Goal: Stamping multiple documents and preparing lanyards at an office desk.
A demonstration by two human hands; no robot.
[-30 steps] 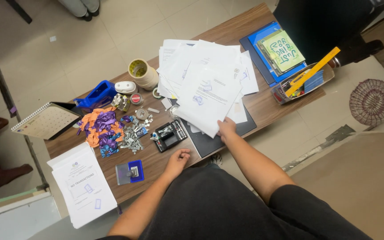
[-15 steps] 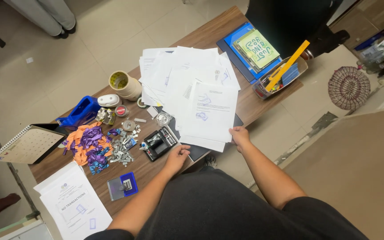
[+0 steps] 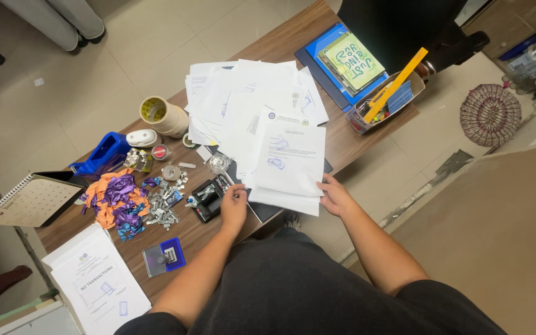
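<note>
Our right hand [image 3: 336, 197] pinches the near edge of the top stamped sheet [image 3: 290, 158] on the loose white paper pile [image 3: 243, 102], mid-table. Left hand [image 3: 234, 208], fingers loosely curled, holds nothing and touches the black stamp [image 3: 209, 198]. 1 flat finished stack [image 3: 97, 282] sits far left; most of the pile looks unsorted.

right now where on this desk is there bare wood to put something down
Bare table shows along the near edge, between the blue stamp pad and the left hand. Another strip lies at the right end, between the top sheet and the pen tray. The middle is crowded with spread papers, the black stamp, metal clips and ribbon scraps.
</note>
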